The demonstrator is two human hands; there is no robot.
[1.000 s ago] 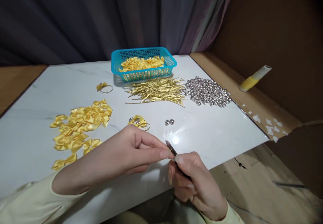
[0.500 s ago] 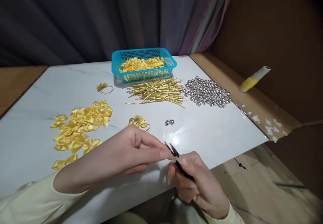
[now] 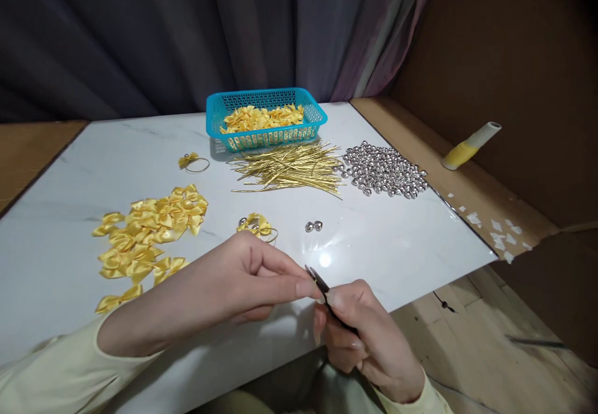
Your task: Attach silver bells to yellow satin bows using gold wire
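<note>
Near the front edge of the white table (image 3: pixel 397 246), my right hand (image 3: pixel 369 339) grips small black snips (image 3: pixel 322 286), their blades closed and pointing up-left. My left hand (image 3: pixel 243 286) is pinched right at the blade tips, holding something too small to make out. Just behind my left hand lie finished yellow bows on gold wire rings (image 3: pixel 256 225), and two silver bells (image 3: pixel 314 226) sit a little to the right of them.
A pile of loose yellow bows (image 3: pixel 144 233) lies at the left. A blue basket (image 3: pixel 264 118) of bows stands at the back, with gold wires (image 3: pixel 292 168) and a heap of silver bells (image 3: pixel 385 170) in front. A glue stick (image 3: pixel 469 145) lies on cardboard (image 3: pixel 476 196) at right.
The snips' blades opened half a second ago and are now closed at my left fingertips. Both hands have stayed almost in place.
</note>
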